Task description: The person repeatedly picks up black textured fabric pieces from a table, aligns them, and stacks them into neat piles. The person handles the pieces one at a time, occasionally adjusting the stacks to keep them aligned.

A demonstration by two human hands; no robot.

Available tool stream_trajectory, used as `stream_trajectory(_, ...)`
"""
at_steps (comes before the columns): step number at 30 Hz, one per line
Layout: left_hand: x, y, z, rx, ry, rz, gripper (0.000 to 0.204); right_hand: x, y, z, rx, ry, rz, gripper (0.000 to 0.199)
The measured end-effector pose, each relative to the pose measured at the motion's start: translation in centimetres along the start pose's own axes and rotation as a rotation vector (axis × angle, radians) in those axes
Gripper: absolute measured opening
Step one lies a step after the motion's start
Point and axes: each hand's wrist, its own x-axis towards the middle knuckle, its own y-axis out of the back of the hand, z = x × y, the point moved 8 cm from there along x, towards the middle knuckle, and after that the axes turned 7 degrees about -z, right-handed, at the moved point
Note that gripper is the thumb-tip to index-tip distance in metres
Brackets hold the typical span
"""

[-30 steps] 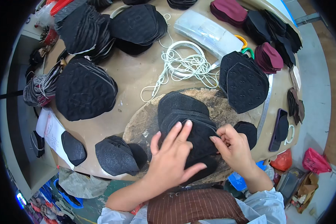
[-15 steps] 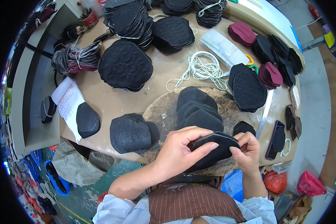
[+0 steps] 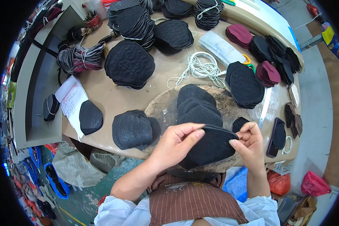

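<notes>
Both hands hold a black rounded fabric piece [image 3: 211, 148] by its upper edge, above the near part of a worn round block [image 3: 160, 107]. Along that edge, more than one layer shows. My left hand [image 3: 177, 145] pinches the left corner between thumb and fingers. At the right corner, my right hand [image 3: 251, 145] grips with thumb and bent fingers. Just beyond, several overlapping black pieces [image 3: 199, 109] lie on the block. A small black piece [image 3: 240, 123] rests by my right hand, and another black pile [image 3: 132, 130] sits left of the block.
Quilted black stacks [image 3: 130, 64] stand farther back. White cord [image 3: 199, 69] lies tangled near a clear plastic box [image 3: 222, 48] and scissors [image 3: 248, 62]. Maroon stacks [image 3: 267, 73], a metal ruler [image 3: 267, 101] and a phone [image 3: 271, 150] are at the right; a paper sheet [image 3: 69, 100] lies left.
The held piece has swung down from a raised, tilted position, so more of its broad face shows. Both hands still grip its upper edge, and the right hand is slightly higher. The view has shifted a little.
</notes>
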Motion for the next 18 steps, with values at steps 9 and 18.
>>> stream_trajectory(9, -0.3, 0.7, 1.8, 0.259, -0.043, 0.11, 0.027, 0.3, -0.2, 0.6, -0.061, -0.047, -0.1, 0.026)
stream_trajectory(18, -2.7, -1.1, -1.4, -0.304, 0.162, -0.117, 0.058, 0.6, 0.9, 3.4, 0.372, -0.108, 0.018, 0.025)
